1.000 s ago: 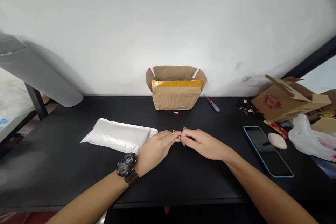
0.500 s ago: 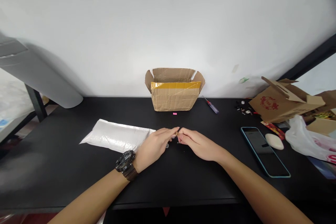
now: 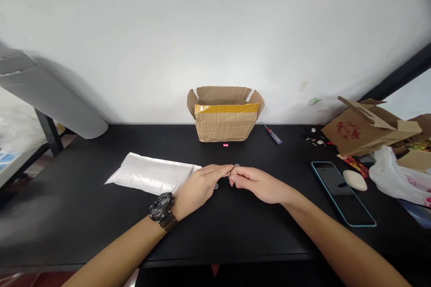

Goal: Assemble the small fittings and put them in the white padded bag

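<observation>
My left hand (image 3: pixel 200 186), with a black watch (image 3: pixel 162 207) on the wrist, meets my right hand (image 3: pixel 257 183) at the fingertips over the dark table. Both hands pinch at something very small between them, mostly covered by the fingers. Small clear round pieces show beside the fingers, one clear disc (image 3: pixel 216 186) under the left hand and another clear round piece (image 3: pixel 237 165) by the right fingers. A white padded mailer (image 3: pixel 155 175) lies flat just left of my left hand, its right end partly behind that hand.
An open cardboard box (image 3: pixel 226 123) stands against the wall, a tiny pink piece (image 3: pixel 225 145) before it. A screwdriver (image 3: pixel 274 136) lies to its right. Further right are small loose parts (image 3: pixel 314 138), a phone (image 3: pixel 341 195), a white oval object (image 3: pixel 355 180), another carton (image 3: pixel 353 130) and a plastic bag (image 3: pixel 397 179).
The view has shifted slightly, moving things a little rightward. My fingers have shifted a little around the small item, and a clear round piece now shows above the right fingers.
</observation>
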Demonstrator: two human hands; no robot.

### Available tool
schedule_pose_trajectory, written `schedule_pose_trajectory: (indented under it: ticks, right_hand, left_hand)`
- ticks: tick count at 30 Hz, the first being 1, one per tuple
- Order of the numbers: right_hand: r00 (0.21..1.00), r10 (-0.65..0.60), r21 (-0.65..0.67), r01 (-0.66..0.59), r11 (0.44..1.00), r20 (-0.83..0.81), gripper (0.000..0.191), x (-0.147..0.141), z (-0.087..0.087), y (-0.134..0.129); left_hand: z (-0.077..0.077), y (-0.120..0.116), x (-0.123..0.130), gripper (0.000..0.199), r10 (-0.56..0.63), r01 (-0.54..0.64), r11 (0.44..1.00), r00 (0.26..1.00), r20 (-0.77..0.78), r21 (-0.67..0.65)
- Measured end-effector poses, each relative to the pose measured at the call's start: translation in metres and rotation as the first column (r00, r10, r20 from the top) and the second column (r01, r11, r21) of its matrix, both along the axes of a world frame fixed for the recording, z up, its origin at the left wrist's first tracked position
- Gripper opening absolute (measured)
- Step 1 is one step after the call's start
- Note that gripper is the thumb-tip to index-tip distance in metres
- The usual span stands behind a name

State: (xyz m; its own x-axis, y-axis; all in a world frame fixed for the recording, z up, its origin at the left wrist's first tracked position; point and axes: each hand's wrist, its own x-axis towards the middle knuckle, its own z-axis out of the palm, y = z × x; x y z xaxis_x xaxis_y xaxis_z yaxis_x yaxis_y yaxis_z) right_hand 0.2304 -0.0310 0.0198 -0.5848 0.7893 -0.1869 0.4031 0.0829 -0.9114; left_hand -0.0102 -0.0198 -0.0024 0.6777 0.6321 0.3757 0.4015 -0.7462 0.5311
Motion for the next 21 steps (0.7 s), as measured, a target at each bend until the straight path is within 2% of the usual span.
schedule_pose_trajectory:
  ticks: [3,10,21]
  right_hand:
    - [1.0,-0.008,-0.018,0.008,1.0,-0.013,0.027,-0.001,0.002,-0.001]
    - [0.995,-0.037,-0.081,0.03,0.996,-0.091,0.024,-0.004,0.0,-0.004]
    - [0.972,-0.089,-0.182,0.049,0.982,-0.218,0.03,-0.008,-0.012,-0.005]
  left_hand:
    - [0.0,0.002,-0.001,0.053,-0.011,0.012,1.0,1.0,0.027,-0.013]
    - [-0.004,0.002,0.0,0.049,0.002,0.0,0.999,0.999,0.047,-0.04]
    - [-0.002,0.0,0.0,0.055,0.007,-0.005,0.999,0.999,0.039,-0.049]
